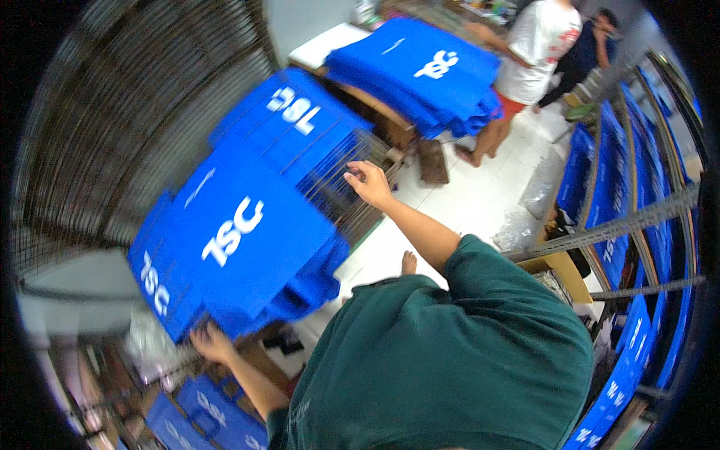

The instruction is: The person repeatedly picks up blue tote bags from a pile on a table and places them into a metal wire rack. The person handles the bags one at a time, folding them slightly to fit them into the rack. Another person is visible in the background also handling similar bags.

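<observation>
Blue fabric panels with white printed lettering [259, 199] lie over a wire drying rack [349, 176], and thin wires cross some of them. My left hand [214, 345] is at the near left corner of the rack, fingers curled round its dark edge beside a blue panel. At the rack's right end is my right hand [369, 186], fingers bent and thumb apart, with nothing visible between them. Whether its fingertips touch the wires is hard to tell.
More wire rack tiers [150, 97] rise at the left. Beyond, a stack of blue panels [420, 75] covers a table near a standing person in a white shirt [544, 49]; another person is farther back. Blue panels [611, 195] fill a metal-framed rack at right. Clear plastic [517, 225] lies on the floor.
</observation>
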A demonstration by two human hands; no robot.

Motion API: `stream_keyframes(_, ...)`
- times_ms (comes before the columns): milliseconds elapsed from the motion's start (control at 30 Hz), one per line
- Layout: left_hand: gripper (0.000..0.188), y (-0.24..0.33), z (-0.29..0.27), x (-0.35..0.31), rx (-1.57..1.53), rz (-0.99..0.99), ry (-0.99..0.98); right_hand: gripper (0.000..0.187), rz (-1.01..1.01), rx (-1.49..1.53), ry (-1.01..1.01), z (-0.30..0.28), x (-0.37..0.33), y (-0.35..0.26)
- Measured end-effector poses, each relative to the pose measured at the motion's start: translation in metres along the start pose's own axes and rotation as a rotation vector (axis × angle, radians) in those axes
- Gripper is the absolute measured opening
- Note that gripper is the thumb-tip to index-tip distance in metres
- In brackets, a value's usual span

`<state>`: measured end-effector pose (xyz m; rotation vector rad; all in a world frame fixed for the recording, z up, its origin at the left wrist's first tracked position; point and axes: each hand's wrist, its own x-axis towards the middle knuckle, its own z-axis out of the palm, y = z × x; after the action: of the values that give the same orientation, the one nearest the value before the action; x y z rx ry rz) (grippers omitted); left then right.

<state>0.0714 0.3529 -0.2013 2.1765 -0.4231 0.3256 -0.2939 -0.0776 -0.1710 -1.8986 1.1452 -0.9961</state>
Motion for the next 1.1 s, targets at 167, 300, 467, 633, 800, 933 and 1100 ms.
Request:
stream_keyframes(167, 0.047, 0.032, -0.010, -0.055, -0.009, 0.094, 0.273, 0.042, 0.608, 0.093, 0.742, -0.131, 0.081, 0.157)
stream_keyframes(300, 0.050, 0.099, 0.038, -0.099, -0.047, 0.043, 0.313, 0.055, 1.078, 0.546, 0.761, -0.220, 0.119, 0.274)
stream_keyframes(467, 0.047, 0.195, 0.083, -0.144, -0.157, 0.056, 0.231, 0.051, 1.149, 0.721, 0.725, -0.259, 0.168, 0.304)
stream_keyframes(633, 0.043, 0.268, 0.098, -0.180, -0.187, 0.039, 0.199, 0.034, 1.035, 0.894, 0.736, -0.266, 0.192, 0.320)
stream_keyframes(800, 0.040, 0.283, 0.111, -0.192, -0.296, 0.104, 0.131, 0.033, 0.911, 1.083, 0.566, -0.287, 0.208, 0.313)
stream_keyframes(933, 0.035, 0.326, 0.164, -0.199, -0.393, 0.108, -0.129, 0.036, 0.617, 1.346, 0.367, -0.311, 0.218, 0.278)
stream_keyframes(1100, 0.056, 0.419, 0.247, -0.264, -0.991, -0.722, -1.286, 0.033, 0.426, 1.322, 0.258, -0.356, 0.187, 0.138)
